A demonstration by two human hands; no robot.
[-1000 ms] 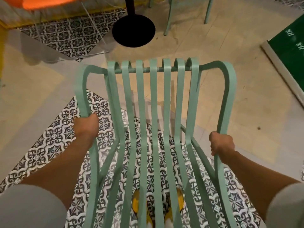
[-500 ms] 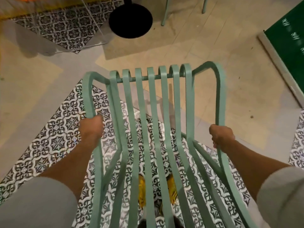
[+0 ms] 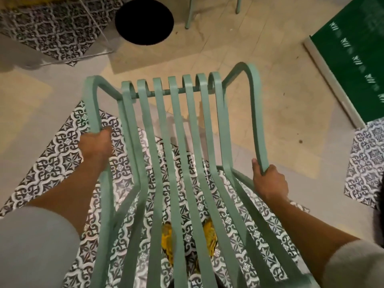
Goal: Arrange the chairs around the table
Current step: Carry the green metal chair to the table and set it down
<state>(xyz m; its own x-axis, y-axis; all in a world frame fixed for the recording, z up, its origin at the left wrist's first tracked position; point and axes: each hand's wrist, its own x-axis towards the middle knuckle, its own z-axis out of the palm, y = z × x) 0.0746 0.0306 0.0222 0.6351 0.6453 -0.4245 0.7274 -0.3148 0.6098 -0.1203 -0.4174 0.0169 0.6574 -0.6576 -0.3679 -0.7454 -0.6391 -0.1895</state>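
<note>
I have the green slatted chair (image 3: 182, 154) in front of me, filling the middle of my view, its front rail pointing toward 12 o'clock. My left hand (image 3: 96, 146) is wrapped shut around the left armrest at about 9 o'clock, and my right hand (image 3: 270, 181) is closed around the lower end of the right armrest at about 3 o'clock. Through the slats I see the patterned floor tiles (image 3: 52, 163) and my yellow shoes (image 3: 208, 233) near 6 o'clock.

The black round base (image 3: 144, 19) at 12 o'clock is, I judge, the foot of the surface I am arranging chairs around; its top is out of view, so I cannot be sure. Legs of a second green chair (image 3: 190, 13) stand just to its right, at about 1 o'clock. A dark green panel (image 3: 357, 59) lies off at 2 o'clock.

The chair looks like painted metal strip: stiff, so it should not flex or twist in my grip, and probably of moderate weight, not something to swing with one hand. The paint looks smooth and could slide in a loose fist, so a full wrap matters. The two armrests are the natural holds, since they are level with each other and keep the load balanced; the thin slats would dig into my fingers. Whether the legs are touching the floor I cannot tell from here.
</note>
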